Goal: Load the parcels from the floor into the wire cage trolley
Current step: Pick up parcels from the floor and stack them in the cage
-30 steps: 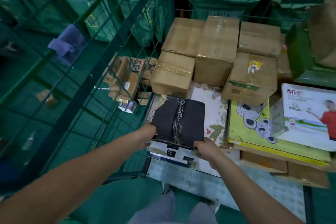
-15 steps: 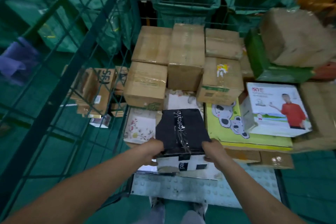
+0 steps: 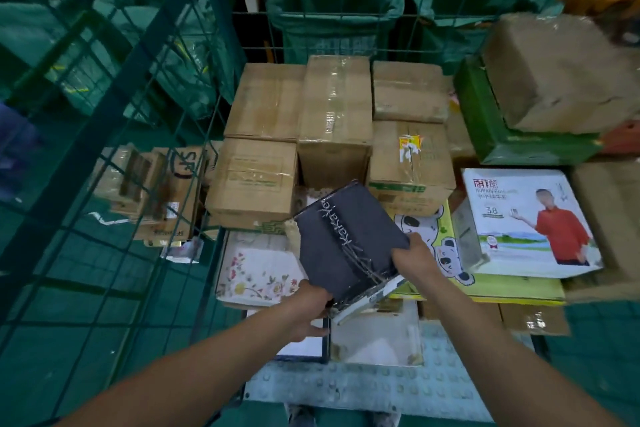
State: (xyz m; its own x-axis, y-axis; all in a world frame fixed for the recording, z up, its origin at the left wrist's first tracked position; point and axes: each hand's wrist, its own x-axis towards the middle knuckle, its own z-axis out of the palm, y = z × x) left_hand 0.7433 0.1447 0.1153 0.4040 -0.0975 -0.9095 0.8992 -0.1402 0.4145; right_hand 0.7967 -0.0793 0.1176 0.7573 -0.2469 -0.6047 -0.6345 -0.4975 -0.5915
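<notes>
Looking down from my head, both my hands grasp a dark grey parcel [image 3: 348, 246], tilted, above the wire cage trolley [image 3: 194, 135]: left hand [image 3: 310, 305] at its near corner, right hand [image 3: 414, 260] at its right edge. Brown cardboard boxes [image 3: 332, 121] sit stacked behind it.

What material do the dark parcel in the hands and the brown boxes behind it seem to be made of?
Dark parcel: probably cardboard with a matte dark face, bound with glossy clear tape that glints; both hands grip it. Brown boxes: plain matte corrugated cardboard, judging by colour and folded flaps, sealed with shiny tape.
</notes>
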